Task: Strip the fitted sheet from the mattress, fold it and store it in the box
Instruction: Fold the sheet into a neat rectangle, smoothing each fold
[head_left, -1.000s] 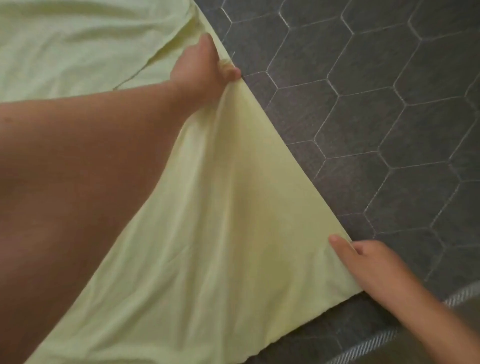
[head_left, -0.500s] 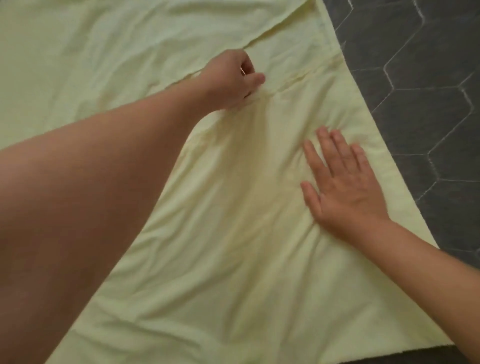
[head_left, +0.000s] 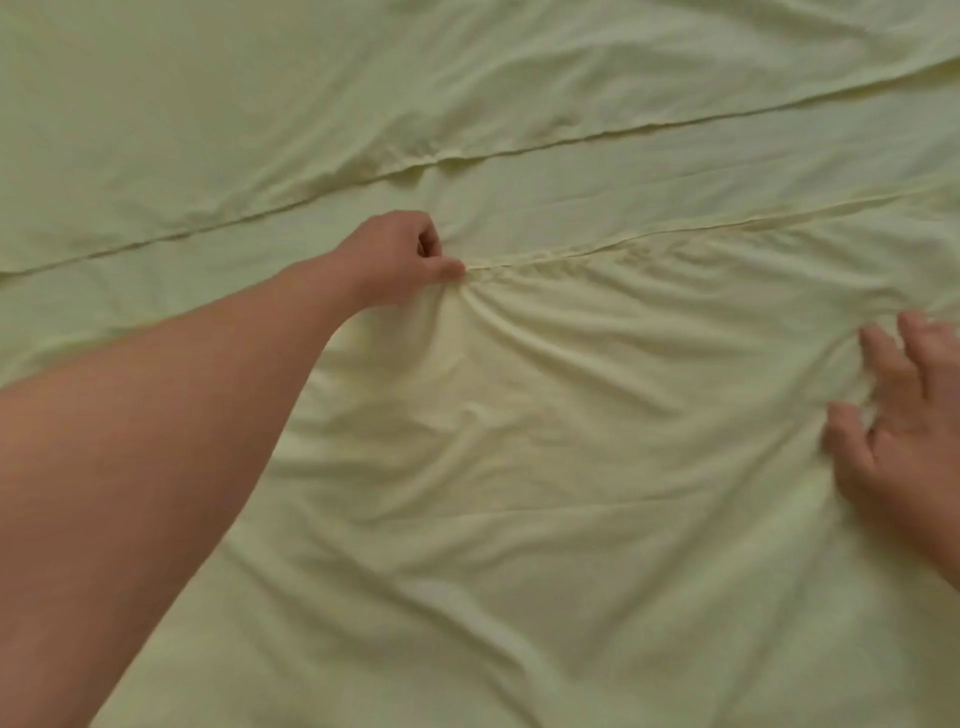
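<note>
1. Two bare hands work a pale yellow-green fitted sheet (head_left: 571, 467), which lies spread flat and fills the head view from edge to edge.
2. The left hand (head_left: 397, 257) reaches in from the lower left on a long bare forearm (head_left: 156, 441) and sits near the centre of the frame. Its fingers are curled and, with the thumb, pinch the edge of the sheet's nearer layer.
3. From that pinch, creases fan down and to the right across the nearer layer. The gripped edge (head_left: 727, 226) runs as a thin raised line toward the right border.
4. The right hand (head_left: 909, 436) enters at the right border and is partly cut off by it. Its fingers (head_left: 883, 348) are spread and relaxed and hold nothing. Their tips rest on the cloth, which bunches into small folds against them.
5. The two hands are well apart, both on the same nearer layer.
6. Beyond the left hand, a second cloth edge (head_left: 571, 139) crosses from the left border up to the upper right, roughly parallel to the first. The sheet behind it lies smoother, with only shallow wrinkles.
7. What lies beneath the sheet cannot be told.
</note>
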